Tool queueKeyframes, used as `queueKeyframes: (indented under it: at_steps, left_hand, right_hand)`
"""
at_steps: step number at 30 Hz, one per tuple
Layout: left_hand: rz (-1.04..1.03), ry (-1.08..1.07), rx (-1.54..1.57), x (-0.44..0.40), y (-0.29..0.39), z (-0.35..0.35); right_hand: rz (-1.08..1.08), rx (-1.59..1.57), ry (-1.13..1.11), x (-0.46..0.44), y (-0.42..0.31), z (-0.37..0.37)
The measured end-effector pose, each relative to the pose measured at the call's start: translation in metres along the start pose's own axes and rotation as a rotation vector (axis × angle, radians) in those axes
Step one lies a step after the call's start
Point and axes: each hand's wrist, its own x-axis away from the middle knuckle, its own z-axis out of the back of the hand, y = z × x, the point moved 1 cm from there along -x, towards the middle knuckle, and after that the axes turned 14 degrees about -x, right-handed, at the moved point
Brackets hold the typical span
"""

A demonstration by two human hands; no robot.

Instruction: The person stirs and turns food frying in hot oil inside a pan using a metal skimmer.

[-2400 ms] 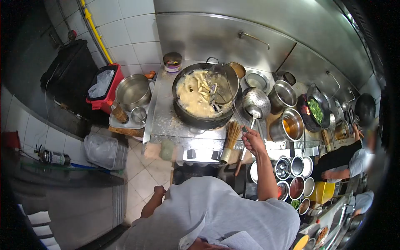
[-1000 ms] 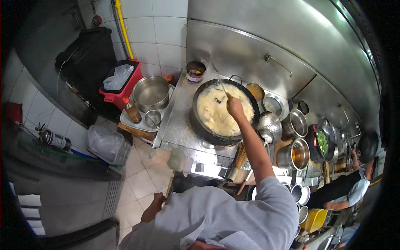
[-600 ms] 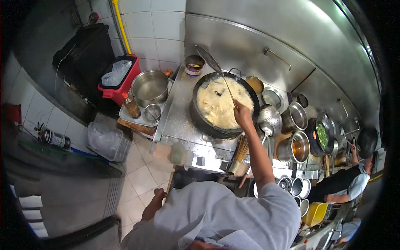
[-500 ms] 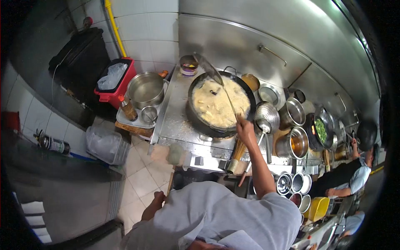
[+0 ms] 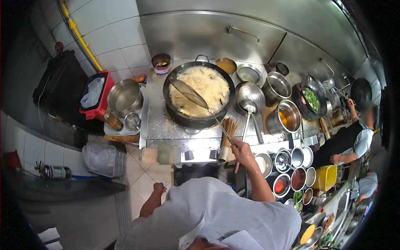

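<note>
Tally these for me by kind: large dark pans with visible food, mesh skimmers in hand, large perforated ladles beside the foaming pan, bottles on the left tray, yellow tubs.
Large dark pans: 2 (foaming pan, greens pan)
Mesh skimmer in right hand: 1
Perforated ladle: 1
Bottle: 1
Yellow tub: 1
Total: 6

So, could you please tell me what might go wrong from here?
The froth spreads near the rim of the wok and might spill or splash. The skimmer, held in the right grip, appears to cross over the brush and could snag it. The brush's bristles lie near the wok and might scorch.
</note>
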Motion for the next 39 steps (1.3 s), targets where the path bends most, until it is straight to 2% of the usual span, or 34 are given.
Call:
queueKeyframes:
  at_steps: [2,4,8,10,11,14,17,20,21,24,25,27,31,34,39]
  left_hand:
    - [-0.029,0.032,-0.004,0.003,0.014,-0.005]
    - [-0.081,0.046,-0.036,0.003,0.019,-0.011]
    - [-0.039,0.029,-0.09,0.008,0.021,-0.02]
    - [-0.032,0.083,-0.116,0.017,0.02,-0.021]
    - [-0.031,0.084,-0.117,0.022,0.019,-0.018]
    - [-0.36,0.012,-0.846,0.037,0.014,-0.008]
    - [-0.411,0.014,-0.969,0.039,0.004,-0.004]
    - [-0.217,0.03,-0.589,0.033,-0.005,-0.003]
    - [-0.147,0.039,-0.429,0.031,-0.007,-0.005]
    - [-0.021,0.059,-0.111,0.026,-0.011,-0.009]
    - [-0.01,0.064,-0.094,0.024,-0.01,-0.011]
    - [0.0,0.075,-0.043,0.024,-0.01,-0.012]
    - [-0.019,0.073,-0.049,0.022,-0.01,-0.012]
    - [-0.034,0.072,-0.069,0.021,-0.013,-0.013]
    - [-0.051,0.07,-0.088,0.019,-0.015,-0.015]
  right_hand:
    - [-0.199,0.035,-0.023,0.006,-0.005,0.013]
    - [-0.139,0.12,-0.009,0.006,-0.001,0.021]
    - [-0.116,0.0,0.095,0.008,0.012,0.018]
    - [0.017,-0.037,0.231,0.007,0.025,0.01]
    - [0.016,-0.038,0.23,0.003,0.032,0.005]
    - [-0.109,0.078,0.273,-0.008,0.053,-0.006]
    - [-0.031,0.006,0.248,-0.026,0.059,-0.008]
    - [-0.045,-0.103,0.307,-0.023,0.044,-0.011]
    - [-0.077,-0.087,0.29,-0.018,0.027,-0.009]
    - [-0.031,-0.041,0.32,-0.014,0.039,-0.019]
    - [-0.033,-0.041,0.317,-0.013,0.037,-0.019]
    - [-0.194,-0.018,0.248,-0.016,0.032,-0.016]
    - [-0.124,-0.18,0.326,-0.026,0.053,-0.012]
    - [-0.056,-0.165,0.389,-0.035,0.051,-0.006]
    - [-0.01,0.018,0.335,-0.046,0.05,0.0]
